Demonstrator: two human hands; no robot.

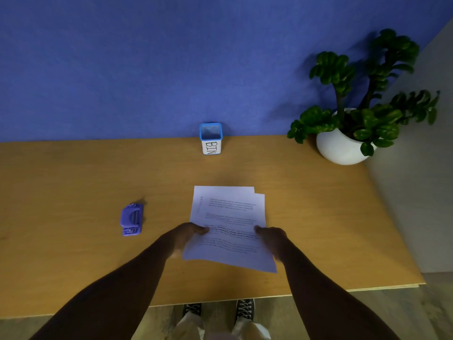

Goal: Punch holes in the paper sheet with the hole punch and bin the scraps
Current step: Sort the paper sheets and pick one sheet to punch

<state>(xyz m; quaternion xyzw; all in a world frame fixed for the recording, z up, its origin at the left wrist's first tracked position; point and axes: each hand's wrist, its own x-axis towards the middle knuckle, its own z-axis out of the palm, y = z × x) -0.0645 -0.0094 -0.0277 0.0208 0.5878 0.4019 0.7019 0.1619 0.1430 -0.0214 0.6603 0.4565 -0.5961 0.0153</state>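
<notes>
**Punch lies off to the left of the held sheets**

We have both hands on the printed paper sheets (228,224), which sit near the middle of the wooden table (73,173). Our left hand (187,238) pinches the left edge, thumb on top; our right hand (272,238) pinches the right edge the same way. Both grips are closed on paper, neither hand free. At least two sheets show, the top corners fanned slightly apart. The stack's long axis runs away from us, toward the wall, tilted a little.

The purple hole punch (131,220) rests on the table well apart from the paper, straight out to the left, untouched. Its long axis also runs roughly away from us. Our left hand is clearly the nearer one.

The blue-rimmed mesh cup labelled BIN (211,138) stands upright at the far edge of the table, beyond the sheets. A potted plant (348,133) sits at far right.

Judgement: punching not yet begun. Likely the left hand releases and reaches sideways for the punch, or the sheets travel left to it.
</notes>
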